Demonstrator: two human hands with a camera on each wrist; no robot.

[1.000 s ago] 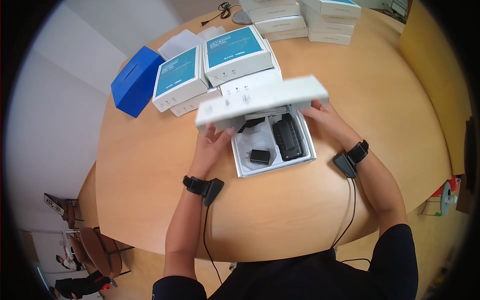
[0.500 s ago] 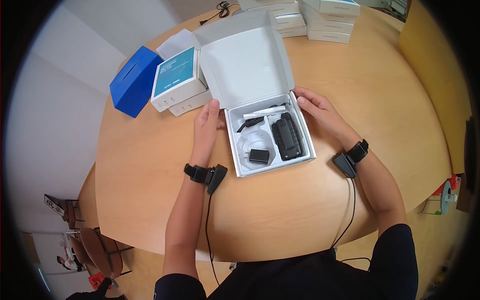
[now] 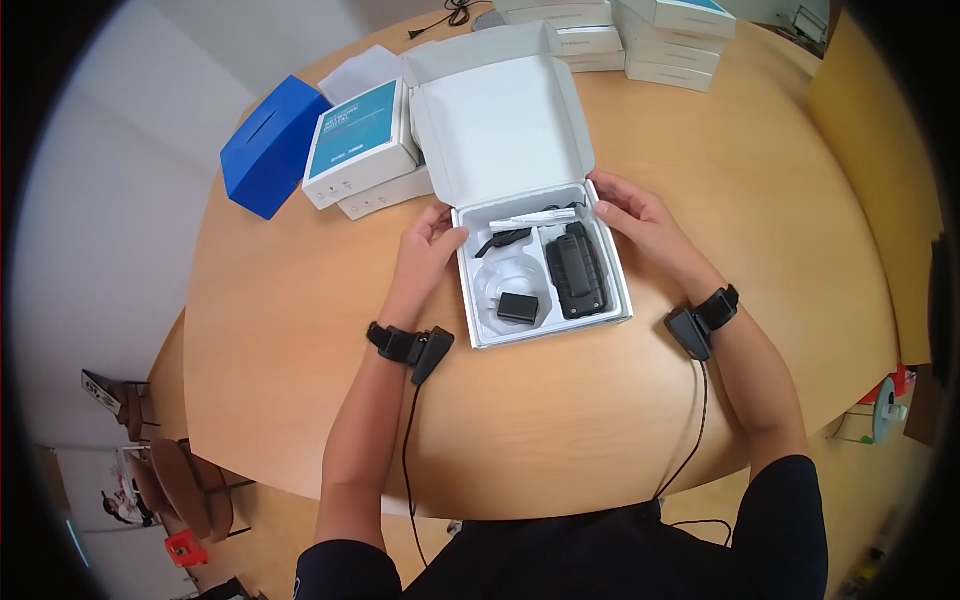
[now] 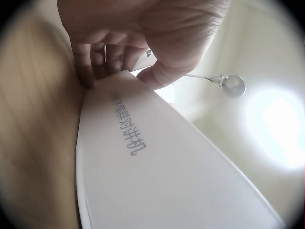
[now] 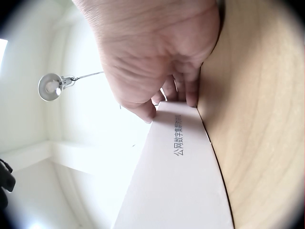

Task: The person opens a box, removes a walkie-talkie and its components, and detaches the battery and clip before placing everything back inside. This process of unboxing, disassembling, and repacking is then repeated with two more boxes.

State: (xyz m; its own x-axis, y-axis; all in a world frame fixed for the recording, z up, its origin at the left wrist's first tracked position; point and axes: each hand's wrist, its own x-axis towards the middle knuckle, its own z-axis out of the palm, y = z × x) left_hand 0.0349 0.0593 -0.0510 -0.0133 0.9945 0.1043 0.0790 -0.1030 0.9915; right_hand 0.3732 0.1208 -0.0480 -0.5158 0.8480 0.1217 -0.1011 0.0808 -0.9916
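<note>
An open white cardboard box [image 3: 463,290] rests on the table, its lid [image 3: 505,125] standing tilted back. Inside, a black walkie-talkie [image 3: 577,272] lies in the right compartment. A small black power adapter [image 3: 518,308] sits in the round hollow at left. Behind it are a black cable-like piece [image 3: 503,241] and a folded white paper [image 3: 533,219]. My left hand [image 3: 428,255] grips the box's far left corner, thumb at the rim. At the far right corner my right hand [image 3: 645,222] does likewise. Both wrist views show fingers bent around the printed side walls [image 4: 143,157].
White boxes with teal tops [image 3: 360,140] are stacked behind on the left, beside a blue box [image 3: 272,145]. More white boxes [image 3: 670,60] are piled at the back right. A black cord [image 3: 452,15] lies at the far edge. A cable runs from each wrist camera [image 3: 432,352].
The lid has swung up and back, uncovering the contents. Both hands have let go of it and now hold the box's sides. My left hand's thumb has come down onto the rim.
</note>
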